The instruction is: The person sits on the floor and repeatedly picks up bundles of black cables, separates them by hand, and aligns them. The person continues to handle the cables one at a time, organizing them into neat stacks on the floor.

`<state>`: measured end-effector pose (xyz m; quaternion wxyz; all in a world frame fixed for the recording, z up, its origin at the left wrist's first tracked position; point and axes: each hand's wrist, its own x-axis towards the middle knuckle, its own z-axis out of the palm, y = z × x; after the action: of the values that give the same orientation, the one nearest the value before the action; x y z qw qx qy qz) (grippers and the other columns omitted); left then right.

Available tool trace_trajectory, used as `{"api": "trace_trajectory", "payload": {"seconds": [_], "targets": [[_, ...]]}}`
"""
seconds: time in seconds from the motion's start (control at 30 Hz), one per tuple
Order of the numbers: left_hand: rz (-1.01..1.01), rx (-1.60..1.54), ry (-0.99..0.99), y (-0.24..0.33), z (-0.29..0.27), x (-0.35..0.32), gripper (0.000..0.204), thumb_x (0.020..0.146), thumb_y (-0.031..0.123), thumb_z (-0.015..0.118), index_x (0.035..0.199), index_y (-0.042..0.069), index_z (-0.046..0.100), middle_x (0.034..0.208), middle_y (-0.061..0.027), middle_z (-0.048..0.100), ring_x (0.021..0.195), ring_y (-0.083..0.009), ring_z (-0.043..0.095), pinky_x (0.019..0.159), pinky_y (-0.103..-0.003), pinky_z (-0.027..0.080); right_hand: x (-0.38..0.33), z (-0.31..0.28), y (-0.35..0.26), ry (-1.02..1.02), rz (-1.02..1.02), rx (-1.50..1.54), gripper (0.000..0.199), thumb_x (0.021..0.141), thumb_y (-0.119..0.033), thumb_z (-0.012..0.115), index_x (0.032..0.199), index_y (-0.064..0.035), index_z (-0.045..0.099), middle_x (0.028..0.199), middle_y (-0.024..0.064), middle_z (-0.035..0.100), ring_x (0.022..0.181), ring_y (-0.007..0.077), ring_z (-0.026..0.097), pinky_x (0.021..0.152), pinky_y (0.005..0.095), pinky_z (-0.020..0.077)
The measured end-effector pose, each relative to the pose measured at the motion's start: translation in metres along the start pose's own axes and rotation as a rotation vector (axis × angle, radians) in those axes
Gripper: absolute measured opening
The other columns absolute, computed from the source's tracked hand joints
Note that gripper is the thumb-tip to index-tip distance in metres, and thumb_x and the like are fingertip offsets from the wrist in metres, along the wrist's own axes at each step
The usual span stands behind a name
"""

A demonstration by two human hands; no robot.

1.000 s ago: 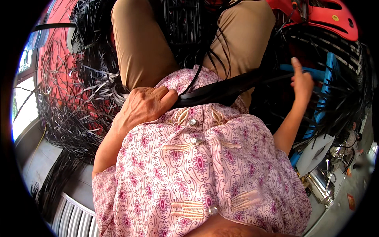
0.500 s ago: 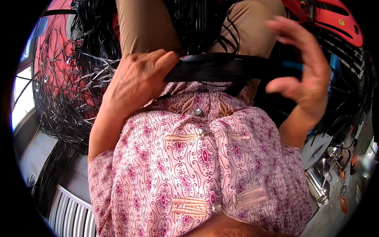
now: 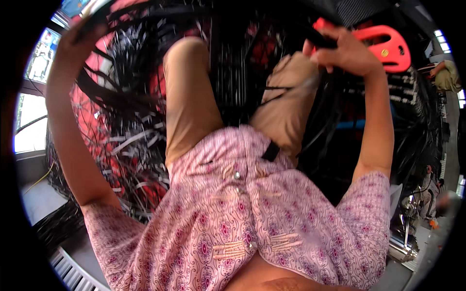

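1. Left hand [image 3: 80,39]: raised at the upper left, the arm reaching well out. Black strips [image 3: 102,94] run from beside it in a loose curve. The hand is dark and blurred; how far the fingers are closed cannot be told.

2. Right hand [image 3: 347,52]: raised beyond the right knee, fingers curled and only partly closed, with a dark length of the strips between fingers and thumb. The red panel [image 3: 395,48] shows just behind it.

3. Location of strips: dark lengths also cross the upper edge between the hands; whether these form one continuous bundle cannot be confirmed. A short black piece [image 3: 271,151] rests near the hem of the shirt [image 3: 233,213].

4. Handling: the strips are judged light, thin and flexible, with some spring. Their sheen suggests a smooth, slippery face. Breakage seems unlikely; tangling and fanning out are the likelier faults.

5. Recommended hold: the whole bunch in a full fist near each end, strips lying flat together, rather than a pinch on single strands.

6. Surroundings: a tangled heap [image 3: 141,140] lies left of the trousers [image 3: 191,87]; a blue bar [image 3: 352,124] lies to their right.
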<state>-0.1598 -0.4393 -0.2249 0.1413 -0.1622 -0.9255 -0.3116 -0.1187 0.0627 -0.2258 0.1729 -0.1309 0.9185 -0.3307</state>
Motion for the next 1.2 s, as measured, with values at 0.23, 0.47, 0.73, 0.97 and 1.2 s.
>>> {"api": "trace_trajectory", "payload": {"seconds": [0.23, 0.47, 0.73, 0.97, 1.2], "targets": [[-0.24, -0.384, -0.229, 0.007, 0.025, -0.008, 0.023, 0.088, 0.025, 0.067, 0.101, 0.006, 0.066, 0.065, 0.0087, 0.047, 0.055, -0.0001, 0.037, 0.047, -0.019, 0.025, -0.054, -0.019, -0.028, 0.105, 0.091, -0.074, 0.015, 0.078, -0.014, 0.068, 0.089, -0.0026, 0.066, 0.072, 0.0003, 0.061, 0.063, 0.0065, 0.055, 0.056, 0.0222, 0.0437], [-0.202, -0.924, -0.389, -0.006, 0.043, -0.008, 0.025, 0.093, 0.03, 0.06, 0.091, 0.005, 0.062, 0.054, 0.01, 0.037, 0.043, 0.0, 0.03, 0.039, -0.02, 0.015, -0.11, -0.078, -0.002, 0.534, 0.092, -0.658, 0.029, 0.086, -0.027, 0.066, 0.098, -0.0007, 0.064, 0.083, 0.0165, 0.064, 0.079, 0.0259, 0.064, 0.075, 0.0351, 0.0468], [0.107, -0.792, -0.782, 0.041, 0.092, -0.04, 0.037, 0.079, 0.039, 0.078, 0.084, 0.005, 0.065, 0.062, 0.0079, 0.051, 0.055, -0.0036, 0.044, 0.048, -0.023, 0.034, -0.111, -0.155, 0.047, 0.789, -0.033, -0.856, 0.032, 0.086, -0.021, 0.067, 0.106, 0.0022, 0.06, 0.087, 0.0224, 0.062, 0.078, 0.0336, 0.059, 0.071, 0.037, 0.0475], [-0.197, -0.621, -0.965, 0.066, 0.123, -0.07, 0.035, 0.092, 0.037, 0.062, 0.083, 0.003, 0.067, 0.054, 0.0096, 0.037, 0.047, -0.0021, 0.033, 0.043, -0.024, 0.024, -0.097, -0.153, 0.06, 0.408, 0.352, -0.456, 0.019, 0.074, -0.012, 0.071, 0.089, -0.0022, 0.069, 0.077, 0.0052, 0.07, 0.066, 0.0148, 0.062, 0.053, 0.0295, 0.0442], [-0.452, -0.881, -1.196, 0.063, 0.159, -0.102, 0.051, 0.099, 0.046, 0.045, 0.084, 0.001, 0.064, 0.052, 0.009, 0.031, 0.043, -0.0023, 0.025, 0.042, -0.024, 0.017, -0.107, -0.13, 0.139, 0.198, 0.502, -0.252, 0.018, 0.072, -0.013, 0.073, 0.089, -0.0074, 0.069, 0.066, 0.0, 0.063, 0.055, 0.0075, 0.057, 0.046, 0.0235, 0.0429]]}}
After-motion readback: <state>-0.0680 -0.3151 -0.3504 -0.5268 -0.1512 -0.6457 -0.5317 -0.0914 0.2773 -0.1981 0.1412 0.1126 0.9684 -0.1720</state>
